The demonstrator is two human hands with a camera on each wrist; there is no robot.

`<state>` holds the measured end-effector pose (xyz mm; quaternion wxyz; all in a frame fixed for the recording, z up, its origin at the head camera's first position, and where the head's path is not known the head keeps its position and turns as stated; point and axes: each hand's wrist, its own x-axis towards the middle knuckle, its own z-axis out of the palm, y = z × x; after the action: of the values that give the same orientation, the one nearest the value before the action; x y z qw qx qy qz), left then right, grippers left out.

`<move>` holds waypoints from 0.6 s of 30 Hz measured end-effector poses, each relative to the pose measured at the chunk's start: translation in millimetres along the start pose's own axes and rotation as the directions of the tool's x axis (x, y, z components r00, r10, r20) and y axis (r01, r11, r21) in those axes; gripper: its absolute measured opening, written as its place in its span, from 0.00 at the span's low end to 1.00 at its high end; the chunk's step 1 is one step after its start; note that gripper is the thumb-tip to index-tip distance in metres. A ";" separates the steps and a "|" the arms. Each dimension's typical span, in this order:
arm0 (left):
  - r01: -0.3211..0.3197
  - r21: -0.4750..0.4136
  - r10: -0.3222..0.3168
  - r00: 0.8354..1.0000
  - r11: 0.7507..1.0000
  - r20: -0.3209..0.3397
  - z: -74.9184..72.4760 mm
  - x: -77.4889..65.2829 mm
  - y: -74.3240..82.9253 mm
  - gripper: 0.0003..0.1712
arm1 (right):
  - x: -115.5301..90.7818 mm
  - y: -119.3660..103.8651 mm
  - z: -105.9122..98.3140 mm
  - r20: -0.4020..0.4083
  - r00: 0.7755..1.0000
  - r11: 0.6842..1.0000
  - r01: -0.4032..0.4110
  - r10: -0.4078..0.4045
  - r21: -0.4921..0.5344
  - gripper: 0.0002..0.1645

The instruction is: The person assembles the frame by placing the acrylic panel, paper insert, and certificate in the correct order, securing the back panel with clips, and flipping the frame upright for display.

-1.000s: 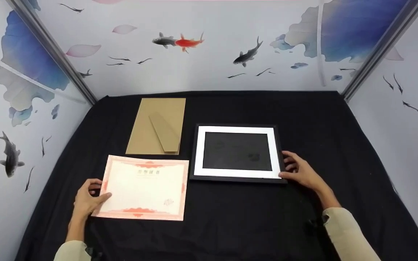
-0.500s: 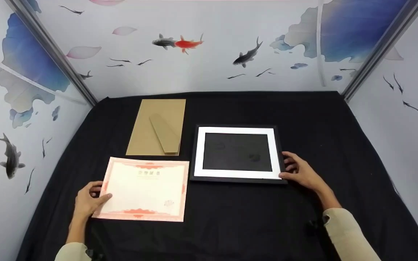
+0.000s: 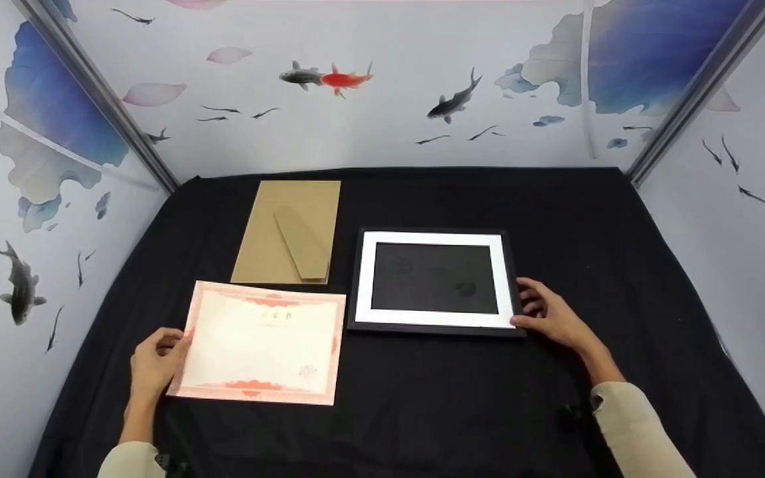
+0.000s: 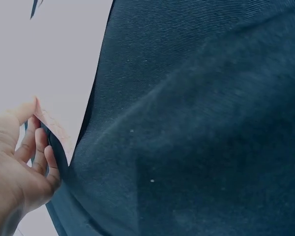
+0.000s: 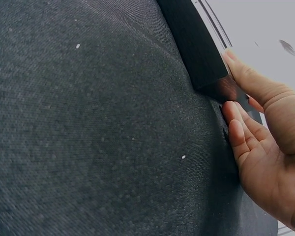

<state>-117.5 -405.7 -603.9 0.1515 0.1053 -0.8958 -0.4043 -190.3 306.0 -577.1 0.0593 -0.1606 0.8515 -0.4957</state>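
Observation:
A cream certificate with a red-and-pink patterned border (image 3: 259, 352) lies at the front left, its left side lifted a little. My left hand (image 3: 153, 365) pinches that left edge; in the left wrist view the thumb is on the paper's (image 4: 59, 73) top face and the other fingers curl beneath. To the right lies a black picture frame with a white mat (image 3: 432, 319). My right hand (image 3: 555, 320) grips its right edge near the front corner. The right wrist view has the thumb on top of the frame's black side (image 5: 191, 44), fingers curled at its lower edge.
A brown backing board (image 3: 256, 249) with a folded easel leg (image 3: 303, 249) lies behind the certificate. Black cloth (image 3: 435, 405) covers the table. White panels printed with fish and lotus leaves (image 3: 389, 133) stand around the back and sides.
My left thumb has drawn back toward the certificate's left edge, and that side has risen slightly. The right hand and the picture frame have stayed put.

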 end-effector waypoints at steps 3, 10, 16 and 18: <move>-0.017 -0.024 0.017 1.000 1.000 -0.003 -3.1 3.3 3.8 0.09 | -0.3 -2.1 -0.6 0.003 1.000 1.000 0.001 -0.001 -0.006 0.45; -0.064 -0.175 0.072 0.996 0.983 0.045 -18.9 16.2 18.5 0.04 | 2.7 30.1 1.6 -0.024 1.000 1.000 0.012 -0.012 -0.024 0.46; -0.084 -0.250 0.097 0.995 0.965 0.039 -33.3 28.9 37.8 0.07 | 4.6 41.0 0.3 -0.012 1.000 1.000 -0.018 0.018 -0.015 0.47; -0.084 -0.265 0.096 0.995 0.961 0.031 -36.8 32.8 45.7 0.08 | 4.6 40.3 0.1 -0.008 1.000 0.999 -0.026 0.026 -0.019 0.47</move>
<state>-137.9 -411.6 -540.1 0.1629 0.0345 -0.8412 -0.5145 -203.2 322.7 -611.7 0.0611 -0.1481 0.8583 -0.4875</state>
